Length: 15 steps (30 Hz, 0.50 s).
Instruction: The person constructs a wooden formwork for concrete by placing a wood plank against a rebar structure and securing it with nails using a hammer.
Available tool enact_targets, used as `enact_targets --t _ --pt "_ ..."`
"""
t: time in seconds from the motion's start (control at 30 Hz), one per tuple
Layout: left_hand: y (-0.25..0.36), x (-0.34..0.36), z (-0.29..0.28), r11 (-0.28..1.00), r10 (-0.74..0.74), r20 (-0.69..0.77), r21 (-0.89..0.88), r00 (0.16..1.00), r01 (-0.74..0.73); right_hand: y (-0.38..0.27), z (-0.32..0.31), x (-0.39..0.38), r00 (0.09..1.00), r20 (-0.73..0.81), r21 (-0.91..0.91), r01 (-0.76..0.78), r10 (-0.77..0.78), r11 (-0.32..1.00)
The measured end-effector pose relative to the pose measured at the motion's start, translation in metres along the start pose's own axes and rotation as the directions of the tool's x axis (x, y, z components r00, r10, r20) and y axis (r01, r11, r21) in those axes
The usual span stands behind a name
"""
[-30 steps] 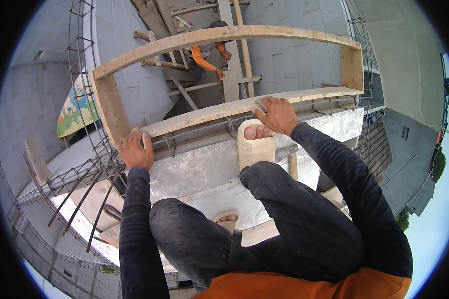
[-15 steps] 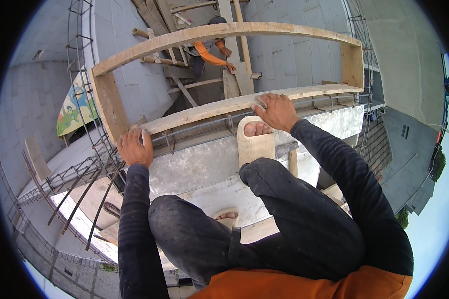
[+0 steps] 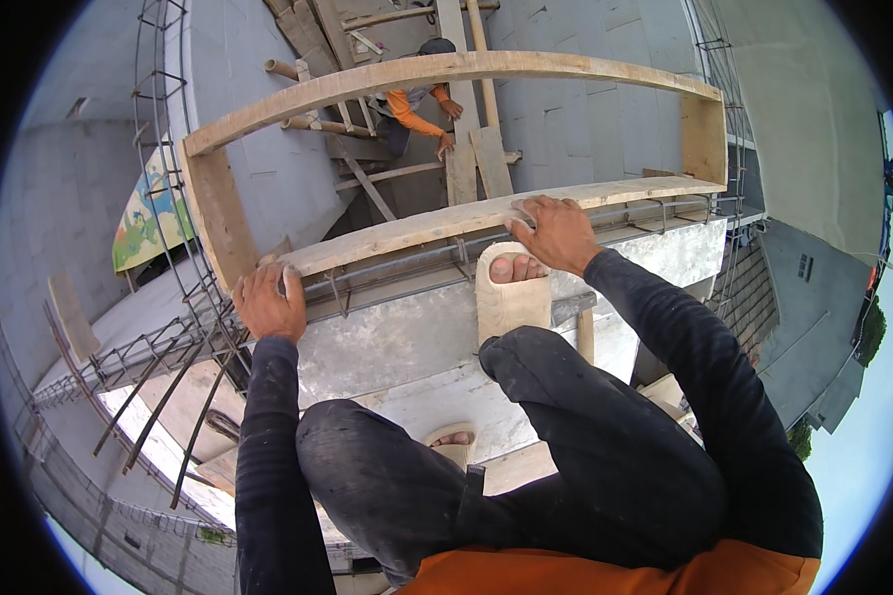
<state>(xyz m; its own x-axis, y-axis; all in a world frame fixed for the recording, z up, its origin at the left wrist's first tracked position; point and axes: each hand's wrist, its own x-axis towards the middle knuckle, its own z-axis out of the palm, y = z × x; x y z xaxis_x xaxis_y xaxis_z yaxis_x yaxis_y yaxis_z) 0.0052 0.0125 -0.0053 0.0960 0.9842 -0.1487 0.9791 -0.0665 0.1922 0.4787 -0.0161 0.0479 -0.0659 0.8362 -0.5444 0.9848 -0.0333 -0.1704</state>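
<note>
A rectangular wooden frame (image 3: pixel 466 63) sits across a rebar cage (image 3: pixel 417 253) at the edge of a pale concrete ledge (image 3: pixel 367 347). My left hand (image 3: pixel 269 297) grips the frame's near board at its left corner, fingers curled over the top. My right hand (image 3: pixel 554 233) grips the same board right of centre, fingers bent over it. Just below that hand my sandalled foot (image 3: pixel 511 293) rests by the rebar, with my knee bent. My other foot (image 3: pixel 450 441) is lower down.
A co-worker (image 3: pixel 417 119) is below among bamboo poles (image 3: pixel 486 89) and planks (image 3: pixel 461 178). Tall rebar columns (image 3: pixel 169 178) rise at both sides, loose rods (image 3: pixel 144 412) jut out at left, and a grey roof (image 3: pixel 814 317) lies beyond the drop at right.
Below, a short board has appeared slanting beside the long plank at the co-worker's hands. My hands keep their places on the frame; the view has shifted only slightly.
</note>
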Motion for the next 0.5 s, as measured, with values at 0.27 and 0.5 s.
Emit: enact_targets --t 0.27,0.5 --pt "-0.003 0.0 0.0 1.0 0.015 0.009 0.016 1.0 -0.015 0.0 0.001 0.002 0.999 0.007 -0.057 0.043 -0.043 0.997" --pt "-0.002 0.003 -0.004 0.999 -0.022 0.011 -0.035 1.0 0.022 0.018 -0.013 0.037 0.98 0.195 -0.045 -0.027 0.035 0.999"
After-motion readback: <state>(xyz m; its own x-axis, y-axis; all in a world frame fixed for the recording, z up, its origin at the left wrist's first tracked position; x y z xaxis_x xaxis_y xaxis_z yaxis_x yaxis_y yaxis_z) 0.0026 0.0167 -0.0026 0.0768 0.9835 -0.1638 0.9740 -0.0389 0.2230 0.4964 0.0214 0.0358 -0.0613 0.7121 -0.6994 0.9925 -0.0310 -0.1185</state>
